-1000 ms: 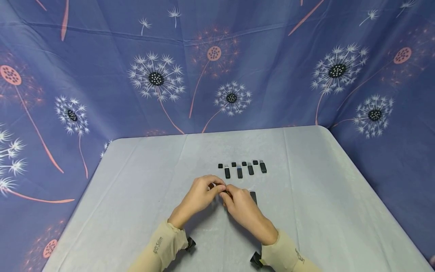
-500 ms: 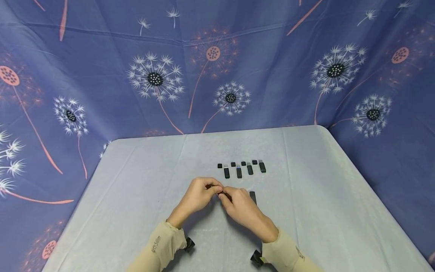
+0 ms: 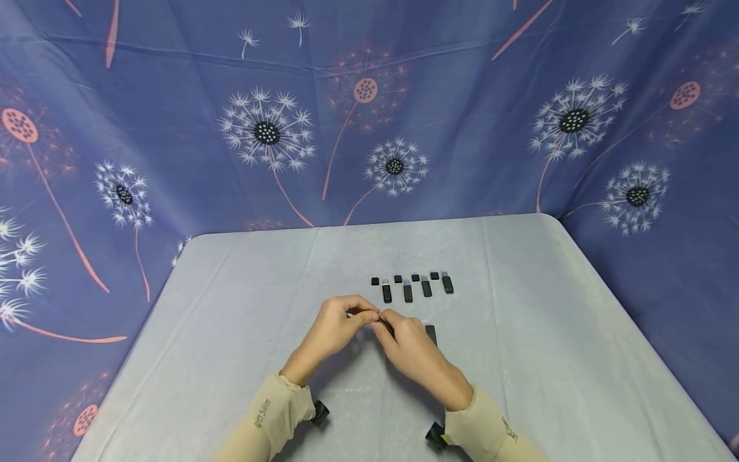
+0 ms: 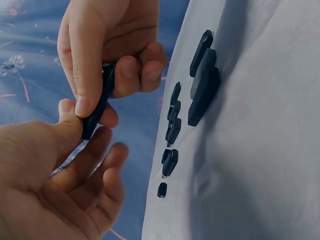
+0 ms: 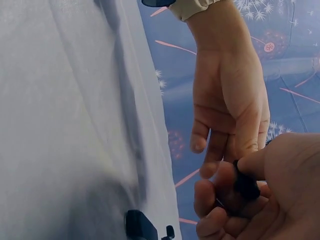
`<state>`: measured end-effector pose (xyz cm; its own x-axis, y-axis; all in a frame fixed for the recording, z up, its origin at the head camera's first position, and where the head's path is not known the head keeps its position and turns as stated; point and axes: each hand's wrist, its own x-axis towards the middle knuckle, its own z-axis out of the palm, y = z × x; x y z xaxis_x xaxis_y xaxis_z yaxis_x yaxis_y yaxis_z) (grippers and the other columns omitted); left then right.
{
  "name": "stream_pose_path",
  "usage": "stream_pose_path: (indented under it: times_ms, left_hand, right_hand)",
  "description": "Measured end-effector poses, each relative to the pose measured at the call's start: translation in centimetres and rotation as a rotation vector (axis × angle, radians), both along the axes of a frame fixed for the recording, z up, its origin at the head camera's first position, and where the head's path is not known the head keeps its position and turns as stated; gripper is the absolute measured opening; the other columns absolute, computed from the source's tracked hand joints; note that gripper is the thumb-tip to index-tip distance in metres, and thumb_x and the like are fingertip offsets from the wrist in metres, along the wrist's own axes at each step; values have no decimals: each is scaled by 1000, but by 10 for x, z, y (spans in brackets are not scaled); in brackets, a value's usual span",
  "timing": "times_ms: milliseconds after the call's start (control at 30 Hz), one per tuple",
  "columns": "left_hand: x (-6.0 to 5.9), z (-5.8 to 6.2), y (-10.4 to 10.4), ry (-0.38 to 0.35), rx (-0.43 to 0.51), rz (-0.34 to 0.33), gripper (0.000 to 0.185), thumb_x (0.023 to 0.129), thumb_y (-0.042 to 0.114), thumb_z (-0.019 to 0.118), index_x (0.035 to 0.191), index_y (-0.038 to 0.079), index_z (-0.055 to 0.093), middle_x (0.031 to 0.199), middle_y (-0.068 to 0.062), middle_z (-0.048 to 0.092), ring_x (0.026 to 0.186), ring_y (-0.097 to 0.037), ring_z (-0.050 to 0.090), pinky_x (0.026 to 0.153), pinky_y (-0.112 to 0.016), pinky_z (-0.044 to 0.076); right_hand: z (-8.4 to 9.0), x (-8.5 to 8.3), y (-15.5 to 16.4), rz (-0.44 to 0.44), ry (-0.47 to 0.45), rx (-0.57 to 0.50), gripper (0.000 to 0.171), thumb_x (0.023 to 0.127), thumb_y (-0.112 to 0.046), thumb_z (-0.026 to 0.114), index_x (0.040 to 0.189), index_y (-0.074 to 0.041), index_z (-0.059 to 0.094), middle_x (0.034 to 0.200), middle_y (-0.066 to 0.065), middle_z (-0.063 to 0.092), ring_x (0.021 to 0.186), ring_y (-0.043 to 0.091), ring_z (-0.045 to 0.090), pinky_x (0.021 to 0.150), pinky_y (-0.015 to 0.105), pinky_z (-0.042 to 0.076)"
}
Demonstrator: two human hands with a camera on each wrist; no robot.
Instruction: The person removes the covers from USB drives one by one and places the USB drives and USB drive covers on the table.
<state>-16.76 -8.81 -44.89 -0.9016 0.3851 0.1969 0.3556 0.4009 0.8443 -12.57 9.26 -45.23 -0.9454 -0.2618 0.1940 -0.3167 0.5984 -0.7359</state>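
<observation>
Above the table (image 3: 231, 333), the left hand (image 3: 335, 330) and right hand (image 3: 412, 356) both pinched one black USB flash drive (image 4: 97, 107), four uncapped drives (image 3: 417, 289) lying toward 12 o'clock.

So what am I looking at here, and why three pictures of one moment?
A person works with bare hands and wears three cameras. The head view looks down on a grey table; each wrist view shows that hand's work close up. The left hand and right hand meet over the table and together pinch one small black stick, seemingly a USB drive. Behind them lies a row of similar sticks with small black caps, and one more stick beside the right hand.
</observation>
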Motion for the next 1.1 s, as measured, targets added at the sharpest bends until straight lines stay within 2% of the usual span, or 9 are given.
stream_pose_path:
  times_ms: [167,333,567,767,900,1100]
  left_hand:
    - [0,1,-1,-48,16,-50,15,95,23,75,106,14,81,102,-1,80,89,-9,75,79,-24,59]
    - [1,1,2,-54,17,-21,11,93,21,77,103,17,81,97,2,80,86,-7,75,76,-25,59]
    - [0,2,8,30,25,85,7,90,20,81,97,20,81,92,6,79,81,-8,71,73,-28,58]
    - [1,2,10,87,20,94,4,92,15,77,93,16,81,89,4,78,79,-7,71,71,-25,58]
    - [4,2,13,141,47,119,5,93,10,76,93,12,81,90,0,78,80,-10,73,71,-25,58]
    - [6,1,15,180,93,155,4,92,11,78,93,11,81,90,-2,78,79,-10,72,70,-26,58]
  right_hand:
    - [0,0,-2,13,-2,0,17,107,-11,55,94,-5,65,68,-10,59,54,0,49,50,21,43]
    - [-1,-1,-1,-6,27,22,11,106,-8,56,102,-6,66,73,-6,61,59,2,48,55,21,44]
    - [0,-4,0,-24,64,11,10,106,-10,57,107,-7,67,77,0,64,62,6,50,58,23,45]
    - [-1,-3,0,3,130,17,11,105,-9,58,110,-5,67,91,7,73,71,8,56,64,25,49]
    - [1,-3,1,14,154,6,12,105,-9,58,110,-4,67,86,7,70,68,7,52,63,24,48]
    - [3,-5,2,24,172,4,13,106,-9,57,112,-4,68,94,8,73,70,6,55,65,25,50]
